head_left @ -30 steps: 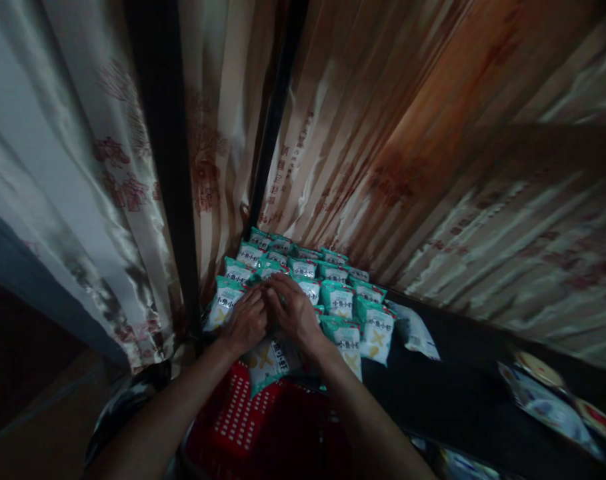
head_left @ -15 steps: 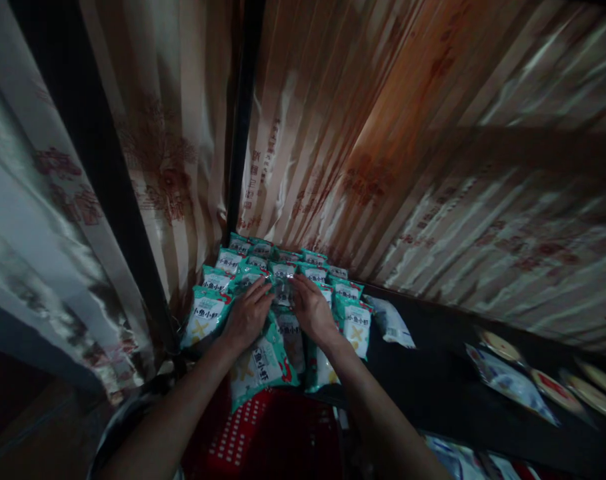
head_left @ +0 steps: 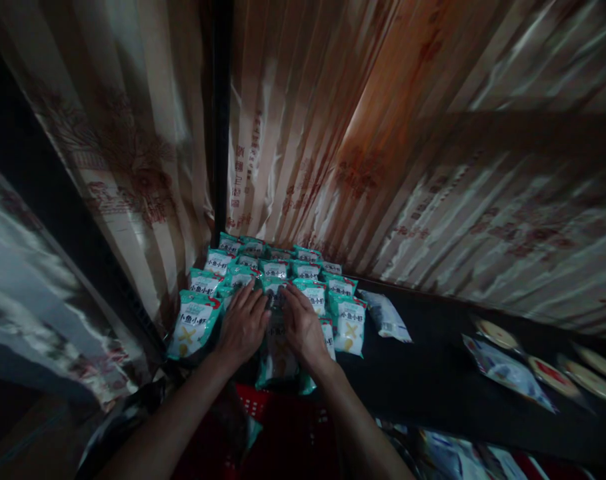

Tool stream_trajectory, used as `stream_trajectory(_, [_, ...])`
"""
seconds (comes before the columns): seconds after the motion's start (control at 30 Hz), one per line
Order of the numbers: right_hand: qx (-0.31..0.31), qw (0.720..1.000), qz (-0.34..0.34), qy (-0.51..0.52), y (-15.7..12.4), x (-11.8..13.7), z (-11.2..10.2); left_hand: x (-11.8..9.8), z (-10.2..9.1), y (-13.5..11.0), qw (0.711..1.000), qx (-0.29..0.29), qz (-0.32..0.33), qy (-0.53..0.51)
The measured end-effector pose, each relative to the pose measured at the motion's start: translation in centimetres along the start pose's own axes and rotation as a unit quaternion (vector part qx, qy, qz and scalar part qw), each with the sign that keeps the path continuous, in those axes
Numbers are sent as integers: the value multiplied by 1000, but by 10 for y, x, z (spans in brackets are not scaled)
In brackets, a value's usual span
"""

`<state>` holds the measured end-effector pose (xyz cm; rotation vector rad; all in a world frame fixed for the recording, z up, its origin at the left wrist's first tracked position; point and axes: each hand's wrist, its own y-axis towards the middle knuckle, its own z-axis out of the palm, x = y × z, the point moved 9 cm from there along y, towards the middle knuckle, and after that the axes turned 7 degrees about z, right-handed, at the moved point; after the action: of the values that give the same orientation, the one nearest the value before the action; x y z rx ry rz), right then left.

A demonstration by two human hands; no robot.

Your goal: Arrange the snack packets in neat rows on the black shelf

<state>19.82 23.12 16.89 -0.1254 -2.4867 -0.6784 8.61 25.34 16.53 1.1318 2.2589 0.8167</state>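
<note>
Rows of green-and-white snack bags (head_left: pixel 349 325) lean on a dark shelf. My left hand (head_left: pixel 244 321) lies over bags left of centre, its fingers stretched forward and touching them. My right hand (head_left: pixel 303 328) rests beside it on the middle bags, fingers extended with the tips pressed lightly on the packaging. Between both hands is a bag in shadow (head_left: pixel 279 357), standing at the front of the middle row. At the far left front, another snack bag (head_left: pixel 193 327) leans upright. Parts of the bags beneath my palms are hidden.
A red basket (head_left: pixel 255 400) is below the shelf edge, with a bit of green packaging (head_left: pixel 253 432) in it. Farther right on the black shelf (head_left: pixel 407 373) lie a white-blue packet (head_left: pixel 387 316) and several round flat packs. A dark post (head_left: pixel 223 120) and printed curtains (head_left: pixel 303 133) border the shelf.
The bag that lay tilted at the front by my left forearm is gone from there; green packaging now shows lower, in the basket. Both hands stay on the bags; the view has shifted slightly.
</note>
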Motion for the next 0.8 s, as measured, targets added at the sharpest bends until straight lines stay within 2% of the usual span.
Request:
stream_trajectory(0.13, [-7, 999, 19, 35, 2, -4, 9, -4, 12, -4, 1000, 9, -17, 8])
stream_trajectory(0.27, [-22, 998, 27, 47, 8, -4, 15, 4, 17, -5, 998, 28, -50, 31])
stream_trajectory(0.43, [-6, 998, 39, 41, 18, -5, 25, 6, 22, 1, 998, 44, -36, 36])
stream_trajectory(0.6, [-14, 1000, 9, 12, 23, -3, 17, 6, 18, 7, 997, 43, -48, 41])
stream_trajectory(0.7, [-14, 999, -12, -31, 43, -2, 11, -2, 11, 9, 998, 32, -42, 43])
stream_trajectory(0.8, [49, 993, -59, -90, 75, 3, 22, -8, 7, 12, 998, 29, -39, 45])
